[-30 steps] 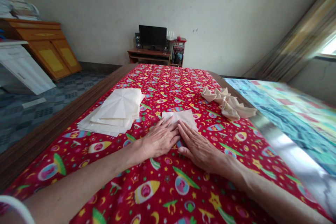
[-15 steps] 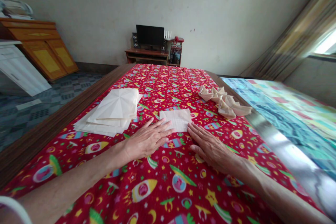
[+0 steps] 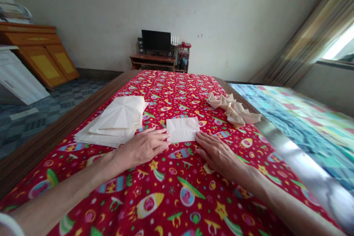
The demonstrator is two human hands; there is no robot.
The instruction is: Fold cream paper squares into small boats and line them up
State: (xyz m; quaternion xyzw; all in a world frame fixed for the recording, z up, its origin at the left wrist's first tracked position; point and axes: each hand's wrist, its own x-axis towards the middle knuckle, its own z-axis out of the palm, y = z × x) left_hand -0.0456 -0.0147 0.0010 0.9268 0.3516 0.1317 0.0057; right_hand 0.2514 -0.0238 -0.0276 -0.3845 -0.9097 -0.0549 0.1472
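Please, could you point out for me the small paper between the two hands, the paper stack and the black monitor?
Small paper (image 3: 182, 130): head view, middle of its upper face.
Paper stack (image 3: 118, 113): head view, on its top sheet.
Black monitor (image 3: 156, 40): head view, middle of its screen.

- Beyond the small sheet (image 3: 182, 129), a wide lane of cloth (image 3: 177, 94) runs up the counter (image 3: 55, 134) between the paper stack (image 3: 121, 112) and the upright folded papers (image 3: 235, 113).
- Between the forearms, cloth lies open.
- The stack blocks the way beyond the left hand (image 3: 148, 144).
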